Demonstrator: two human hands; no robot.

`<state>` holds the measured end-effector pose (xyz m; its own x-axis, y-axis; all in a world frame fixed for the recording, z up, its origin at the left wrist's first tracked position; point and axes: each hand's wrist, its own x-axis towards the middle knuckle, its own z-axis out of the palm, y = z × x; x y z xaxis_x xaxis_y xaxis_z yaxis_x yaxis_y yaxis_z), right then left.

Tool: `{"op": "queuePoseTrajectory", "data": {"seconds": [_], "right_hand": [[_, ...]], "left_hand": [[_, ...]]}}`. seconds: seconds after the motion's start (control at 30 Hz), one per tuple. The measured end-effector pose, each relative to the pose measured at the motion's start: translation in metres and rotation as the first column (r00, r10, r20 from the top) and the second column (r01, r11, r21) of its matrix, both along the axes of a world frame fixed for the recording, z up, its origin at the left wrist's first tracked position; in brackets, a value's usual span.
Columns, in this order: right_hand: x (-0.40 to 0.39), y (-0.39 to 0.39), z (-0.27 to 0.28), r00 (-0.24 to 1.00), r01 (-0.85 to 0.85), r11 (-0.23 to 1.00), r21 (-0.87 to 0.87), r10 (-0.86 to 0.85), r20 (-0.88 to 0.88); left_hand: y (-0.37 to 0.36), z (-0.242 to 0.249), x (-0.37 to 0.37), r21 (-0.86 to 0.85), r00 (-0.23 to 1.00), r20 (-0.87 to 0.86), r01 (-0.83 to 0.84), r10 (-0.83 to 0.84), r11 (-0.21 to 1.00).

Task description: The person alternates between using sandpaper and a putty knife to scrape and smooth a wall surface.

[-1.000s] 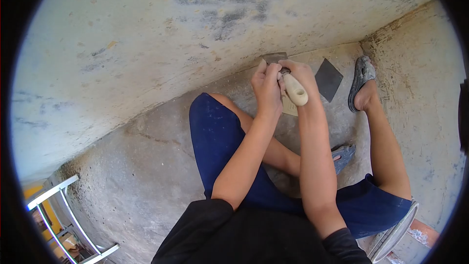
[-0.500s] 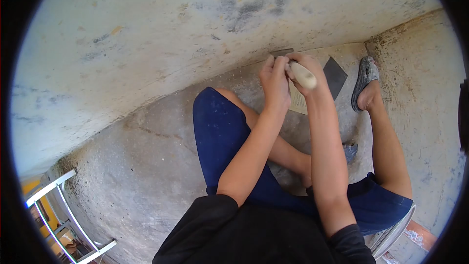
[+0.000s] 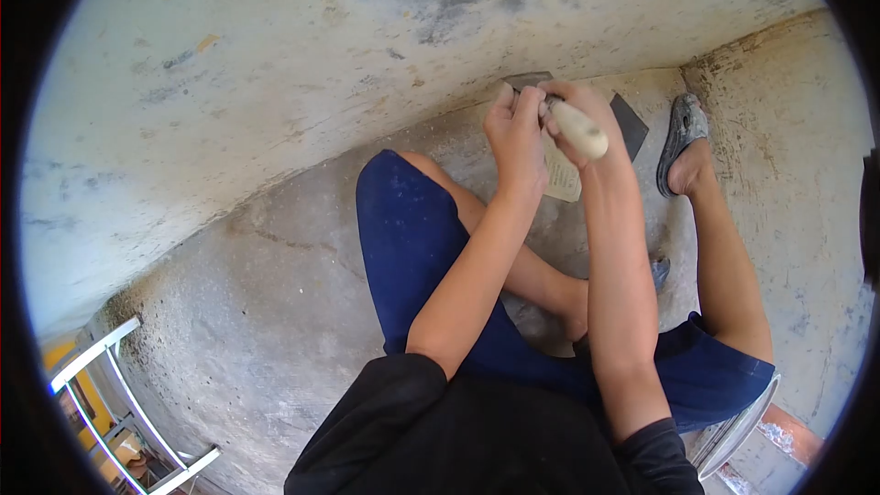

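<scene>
A tool with a pale rounded handle and a flat grey blade is held close to the foot of the wall. My right hand is wrapped round it near the handle. My left hand has its fingers closed at the tool's neck, beside my right hand. Beneath my hands lies a pale sheet with printed lines. A dark grey flat piece rests on the floor just right of my right hand.
A stained pale wall runs along the far side and meets another wall at the right. My bent legs and a grey clog are on the concrete floor. A metal ladder stands lower left.
Both hands have moved slightly up in the view with the tool. The handle has tilted and swung a little to the right, and more of the blade shows.
</scene>
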<state>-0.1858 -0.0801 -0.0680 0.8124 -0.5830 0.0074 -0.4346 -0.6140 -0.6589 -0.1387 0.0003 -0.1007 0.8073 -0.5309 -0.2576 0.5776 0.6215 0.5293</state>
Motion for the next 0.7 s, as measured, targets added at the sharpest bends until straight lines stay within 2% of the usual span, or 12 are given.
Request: {"op": "queuePoseTrajectory", "data": {"seconds": [0.13,0.17,0.2,0.23,0.27,0.3,0.33,0.4,0.43,0.53,0.57,0.7], "right_hand": [[0.003,-0.017,-0.044,0.972,0.009,0.957,0.291,-0.076,0.221],[0.011,-0.005,0.002,0.884,0.113,0.34,0.934,-0.463,0.061],[0.01,0.004,0.006,0.882,0.116,0.335,0.935,-0.468,0.059],[0.008,0.01,0.01,0.972,0.124,0.832,0.541,-0.213,0.104],[0.007,0.011,0.012,0.999,-0.034,0.998,-0.053,0.033,-0.018],[0.018,-0.015,-0.04,0.997,0.033,0.957,0.289,-0.053,0.063],[0.021,-0.013,-0.05,0.997,0.037,0.955,0.294,-0.057,0.059],[0.038,-0.007,-0.06,0.898,0.267,0.498,0.825,-0.44,-0.025],[0.035,-0.004,-0.067,0.913,0.216,0.662,0.718,-0.398,0.093],[0.022,0.026,0.007,0.868,0.346,0.584,0.734,-0.497,-0.013],[0.019,0.028,0.005,0.975,0.127,0.949,0.287,-0.173,0.14],[0.014,0.017,0.011,0.994,0.0,0.971,0.239,-0.026,0.102]], "left_hand": [[0.007,-0.002,0.003,0.049,0.999,0.013,0.029,-0.03,0.998],[0.003,-0.002,0.004,0.034,1.0,0.006,0.024,-0.024,0.999],[0.0,-0.002,0.002,0.018,1.0,-0.006,0.021,-0.021,1.0],[-0.001,-0.002,0.003,0.017,1.0,-0.006,0.026,-0.026,1.0],[-0.001,-0.006,0.006,0.027,0.999,-0.045,0.001,0.0,1.0],[0.0,-0.011,0.007,0.044,0.996,-0.088,-0.024,0.028,0.999],[0.002,-0.024,0.007,0.05,0.995,-0.092,-0.021,0.025,0.999],[0.003,-0.032,0.016,-0.008,0.982,-0.181,-0.05,0.048,0.999],[0.006,-0.026,0.013,0.095,0.983,-0.179,-0.02,0.036,0.995],[0.018,0.002,0.005,0.086,1.0,0.003,-0.005,0.004,0.996],[0.02,0.005,0.005,0.061,1.0,0.002,0.008,-0.009,0.998],[0.012,-0.001,0.014,0.019,0.999,-0.017,0.05,-0.05,0.999]]}}
